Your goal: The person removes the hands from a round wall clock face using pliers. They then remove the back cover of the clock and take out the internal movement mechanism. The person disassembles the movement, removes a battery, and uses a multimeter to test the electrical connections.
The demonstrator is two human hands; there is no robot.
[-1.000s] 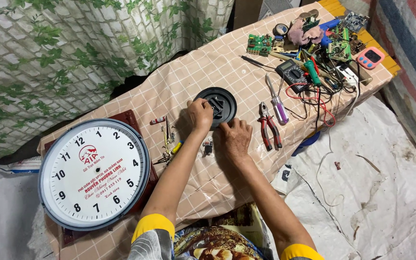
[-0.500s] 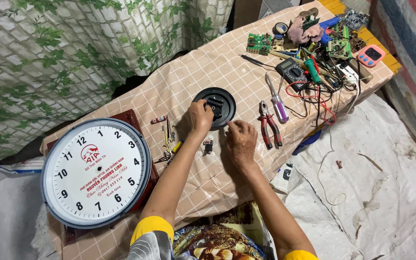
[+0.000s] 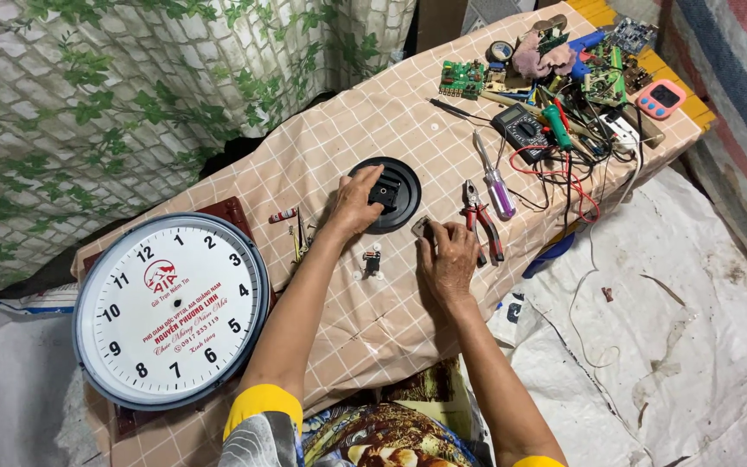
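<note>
Two hands: left hand [image 3: 354,204] still pressing black round disc [image 3: 388,194].
Change: right hand [image 3: 448,258] slid rightward, now pinching small dark part [image 3: 421,227] on table [image 3: 339,147].

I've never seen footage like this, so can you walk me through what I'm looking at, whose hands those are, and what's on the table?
This is a single view from a camera worn on a person's head, looking down at their own two bare hands. The table has a checked beige cloth. The left hand rests on a round black disc with a black box at its middle. The right hand pinches a small dark part beside it. A large white wall clock lies at the left. Red-handled pliers and a purple-handled screwdriver lie to the right, and a multimeter and green circuit boards at the far end.
</note>
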